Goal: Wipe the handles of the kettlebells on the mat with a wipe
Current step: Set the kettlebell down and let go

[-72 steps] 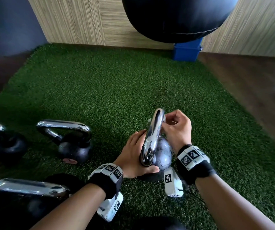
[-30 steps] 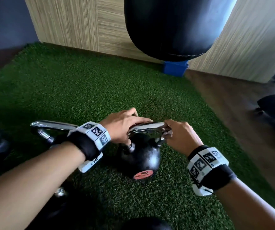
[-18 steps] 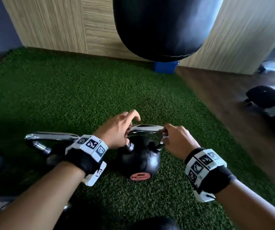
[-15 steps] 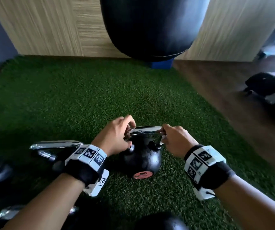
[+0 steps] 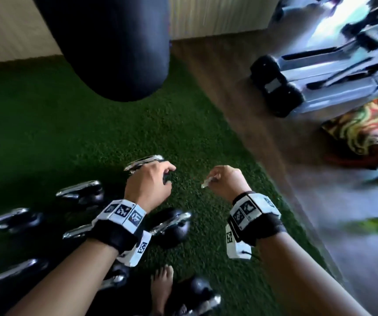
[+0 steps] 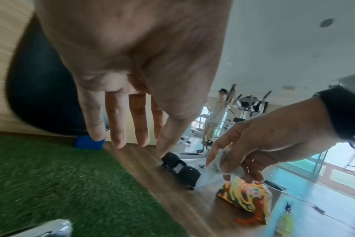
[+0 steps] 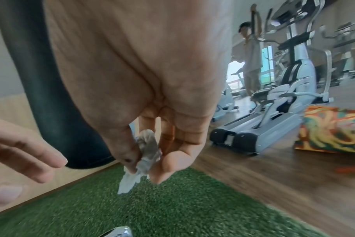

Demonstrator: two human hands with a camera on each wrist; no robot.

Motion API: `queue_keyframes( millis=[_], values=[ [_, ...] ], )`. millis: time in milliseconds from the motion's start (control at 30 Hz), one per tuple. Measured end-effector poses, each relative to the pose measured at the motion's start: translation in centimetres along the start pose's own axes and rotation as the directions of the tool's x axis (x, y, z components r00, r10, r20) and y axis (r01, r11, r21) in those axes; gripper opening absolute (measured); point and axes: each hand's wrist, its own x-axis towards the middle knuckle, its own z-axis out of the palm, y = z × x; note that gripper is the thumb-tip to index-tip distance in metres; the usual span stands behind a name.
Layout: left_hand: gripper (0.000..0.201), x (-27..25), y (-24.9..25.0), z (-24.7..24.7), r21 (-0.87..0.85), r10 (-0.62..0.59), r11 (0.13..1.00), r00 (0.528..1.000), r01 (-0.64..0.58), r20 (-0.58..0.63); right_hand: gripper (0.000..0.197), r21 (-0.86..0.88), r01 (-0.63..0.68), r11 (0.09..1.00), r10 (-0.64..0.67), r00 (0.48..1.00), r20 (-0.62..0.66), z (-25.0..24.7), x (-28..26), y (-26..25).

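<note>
Several black kettlebells with chrome handles stand on the green mat [image 5: 87, 133]. My left hand [image 5: 158, 176] hovers over the chrome handle [image 5: 144, 161] of the far kettlebell, and it holds nothing. In the left wrist view its fingers [image 6: 120, 125] hang straight and spread. My right hand [image 5: 217, 176] is to the right, above bare mat, and pinches a small crumpled wipe [image 5: 208, 180] between thumb and fingers. The right wrist view shows the wipe [image 7: 146, 154] grey and bunched. More kettlebells [image 5: 81, 190] [image 5: 172, 226] sit near my left wrist.
A black punching bag [image 5: 110, 42] hangs over the far mat. A bare foot [image 5: 161, 286] stands on the mat below my hands. Wooden floor [image 5: 240, 110] runs along the right, with a treadmill [image 5: 320, 76] and a colourful bag [image 5: 366, 133]. A person exercises far off [image 7: 251, 56].
Both hands have come off the kettlebell handle and lifted, the right one keeping the wipe. The head view has swung right and pulled back, showing more kettlebells and the gym floor.
</note>
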Motion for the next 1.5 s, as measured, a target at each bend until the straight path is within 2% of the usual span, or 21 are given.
queue_keyframes(
  millis=[100,200,367,433,533,667,800,867,900,1067,1200,1367,1500],
  values=[
    [0.036,-4.2,8.4,-4.7,0.033,0.085,0.996,0.995,-0.087,0.058,0.018,0.092,-0.084,0.992,0.09,0.994,-0.066,-6.8,-7.5,0.4],
    [0.042,-8.7,15.7,-8.6,0.021,0.173,0.984,0.977,-0.177,0.123,0.021,0.194,-0.183,0.964,0.215,0.963,-0.162,-12.9,-15.0,1.1],
    [0.047,-15.7,25.5,-11.2,0.019,0.32,0.942,0.913,-0.336,0.253,0.013,0.286,-0.316,0.905,0.398,0.866,-0.303,-19.7,-26.6,4.7],
    [0.046,-18.0,28.9,-11.0,0.017,0.383,0.914,0.877,-0.405,0.289,0.006,0.357,-0.373,0.856,0.492,0.801,-0.341,-21.1,-31.1,7.0],
    [0.046,-21.2,33.8,-9.5,-0.001,0.509,0.834,0.768,-0.552,0.389,0.005,0.492,-0.448,0.747,0.646,0.665,-0.375,-22.2,-38.2,10.6],
    [0.046,-26.2,40.3,-6.4,-0.022,0.628,0.678,0.563,-0.735,0.537,0.012,0.645,-0.499,0.578,0.811,0.442,-0.384,-22.0,-48.1,15.3],
    [0.045,-33.0,46.3,-2.2,-0.054,0.672,0.519,0.368,-0.853,0.642,0.017,0.711,-0.55,0.438,0.898,0.232,-0.374,-20.8,-58.0,20.0],
    [0.045,-36.9,49.0,-0.1,-0.071,0.672,0.466,0.301,-0.882,0.677,0.016,0.754,-0.529,0.39,0.917,0.151,-0.369,-20.1,-62.5,22.3],
    [0.045,-38.9,50.2,0.9,-0.073,0.671,0.448,0.281,-0.891,0.686,0.016,0.77,-0.518,0.373,0.923,0.124,-0.363,-19.8,-64.7,23.6],
    [0.044,-48.0,55.1,6.6,-0.067,0.638,0.453,0.27,-0.889,0.721,0.013,0.825,-0.474,0.307,0.948,0.072,-0.311,-18.0,-73.6,30.1],
    [0.043,-53.0,57.7,10.5,-0.07,0.612,0.48,0.277,-0.874,0.741,0.014,0.834,-0.476,0.281,0.958,0.092,-0.271,-17.2,-77.7,34.7],
    [0.036,-55.0,60.2,15.3,-0.06,0.553,0.539,0.299,-0.84,0.777,0.021,0.868,-0.436,0.24,0.971,0.091,-0.222,-17.1,-78.6,39.9],
    [0.038,-54.0,62.1,20.4,-0.046,0.525,0.585,0.334,-0.81,0.783,0.015,0.893,-0.41,0.185,0.983,0.092,-0.161,-16.6,-76.8,45.1]
  ],
)
